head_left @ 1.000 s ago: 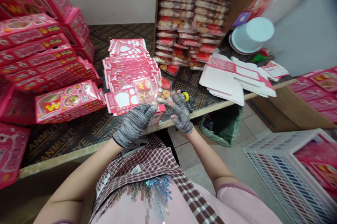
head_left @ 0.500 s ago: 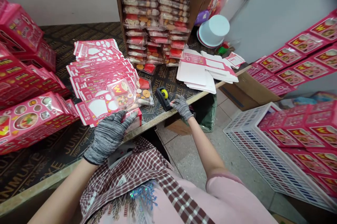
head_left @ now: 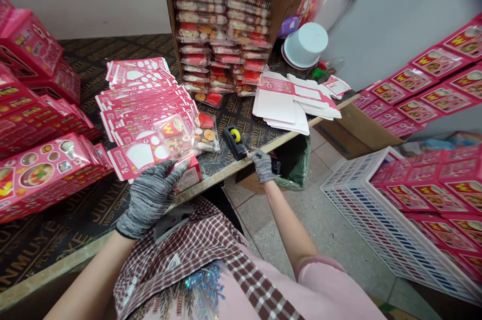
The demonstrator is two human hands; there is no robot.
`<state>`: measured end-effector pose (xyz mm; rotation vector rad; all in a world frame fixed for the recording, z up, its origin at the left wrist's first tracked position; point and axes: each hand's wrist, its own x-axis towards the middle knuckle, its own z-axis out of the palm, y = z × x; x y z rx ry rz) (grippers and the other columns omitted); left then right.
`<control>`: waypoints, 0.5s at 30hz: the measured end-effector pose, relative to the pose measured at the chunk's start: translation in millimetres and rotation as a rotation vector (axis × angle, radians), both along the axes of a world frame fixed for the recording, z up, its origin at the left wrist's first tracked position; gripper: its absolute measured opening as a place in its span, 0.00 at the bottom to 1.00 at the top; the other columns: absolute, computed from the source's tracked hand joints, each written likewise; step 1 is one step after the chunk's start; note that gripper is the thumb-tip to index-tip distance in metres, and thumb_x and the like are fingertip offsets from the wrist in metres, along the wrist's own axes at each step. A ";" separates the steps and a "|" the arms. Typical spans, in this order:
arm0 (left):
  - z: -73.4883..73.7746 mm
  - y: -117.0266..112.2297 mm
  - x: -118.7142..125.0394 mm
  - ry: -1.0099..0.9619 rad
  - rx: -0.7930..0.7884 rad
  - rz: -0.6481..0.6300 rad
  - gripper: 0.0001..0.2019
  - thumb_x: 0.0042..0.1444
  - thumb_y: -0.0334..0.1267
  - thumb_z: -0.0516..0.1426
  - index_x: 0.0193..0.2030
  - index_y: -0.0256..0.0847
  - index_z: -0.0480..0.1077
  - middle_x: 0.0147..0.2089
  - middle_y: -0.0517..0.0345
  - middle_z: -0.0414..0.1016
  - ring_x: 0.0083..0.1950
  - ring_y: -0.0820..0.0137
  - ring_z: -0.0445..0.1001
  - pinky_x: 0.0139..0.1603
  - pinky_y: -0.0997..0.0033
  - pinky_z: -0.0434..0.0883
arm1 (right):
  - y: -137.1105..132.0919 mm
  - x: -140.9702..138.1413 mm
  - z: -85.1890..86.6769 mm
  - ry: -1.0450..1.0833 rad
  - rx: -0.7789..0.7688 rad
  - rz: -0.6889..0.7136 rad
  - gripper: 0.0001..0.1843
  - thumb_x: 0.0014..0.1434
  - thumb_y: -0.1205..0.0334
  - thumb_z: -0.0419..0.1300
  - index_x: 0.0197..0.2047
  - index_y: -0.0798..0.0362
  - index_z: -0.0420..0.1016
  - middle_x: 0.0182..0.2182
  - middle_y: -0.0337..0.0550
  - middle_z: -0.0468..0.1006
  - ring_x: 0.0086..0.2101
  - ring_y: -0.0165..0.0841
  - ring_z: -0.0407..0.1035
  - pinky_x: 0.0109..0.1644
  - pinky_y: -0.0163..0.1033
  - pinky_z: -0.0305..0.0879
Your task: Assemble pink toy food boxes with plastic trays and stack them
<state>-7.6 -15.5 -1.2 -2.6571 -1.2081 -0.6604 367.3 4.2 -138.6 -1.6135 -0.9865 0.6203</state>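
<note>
The right grip [head_left: 262, 164], pinched on tape [head_left: 247, 151], has pulled slightly from the dispenser [head_left: 237, 150] beside it; the left grip [head_left: 146, 199] still covers a pink box [head_left: 191, 178], clamping unclear. A dark table [head_left: 214, 159] lies beneath; a white crate [head_left: 367, 217] stands rightward.

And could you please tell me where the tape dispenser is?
In the head view, the tape dispenser sits mid-picture near the table's front edge, right of a clear packet, beside the right hand.
</note>
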 end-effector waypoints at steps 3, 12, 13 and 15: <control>-6.4 1.7 0.5 -0.110 0.019 -0.061 0.24 0.57 0.29 0.54 0.59 0.47 0.75 0.51 0.45 0.82 0.43 0.55 0.82 0.38 0.60 0.77 | -4.8 -9.9 -3.5 -0.012 -0.061 -0.089 0.13 0.45 0.52 0.65 0.20 0.51 0.71 0.20 0.37 0.73 0.29 0.35 0.68 0.46 0.46 0.69; -4.7 -7.6 12.2 -0.276 -0.003 0.084 0.13 0.62 0.37 0.55 0.50 0.45 0.79 0.49 0.45 0.81 0.47 0.55 0.79 0.45 0.55 0.76 | -20.7 -48.9 34.1 0.072 0.018 -0.281 0.16 0.50 0.48 0.59 0.28 0.53 0.76 0.24 0.39 0.75 0.29 0.32 0.68 0.38 0.40 0.68; -3.7 -8.6 13.5 -0.246 0.007 0.119 0.13 0.63 0.38 0.55 0.50 0.45 0.78 0.47 0.45 0.81 0.46 0.56 0.79 0.43 0.56 0.76 | -27.5 -61.0 46.3 0.120 0.023 -0.225 0.18 0.52 0.47 0.59 0.32 0.54 0.79 0.23 0.37 0.75 0.26 0.30 0.66 0.33 0.37 0.65; -2.4 -9.4 15.1 -0.183 0.037 0.130 0.15 0.64 0.35 0.52 0.52 0.43 0.77 0.45 0.47 0.80 0.44 0.57 0.78 0.42 0.58 0.75 | -42.3 -89.2 75.1 0.335 0.001 0.085 0.23 0.56 0.45 0.60 0.44 0.55 0.81 0.17 0.32 0.68 0.18 0.26 0.58 0.24 0.33 0.54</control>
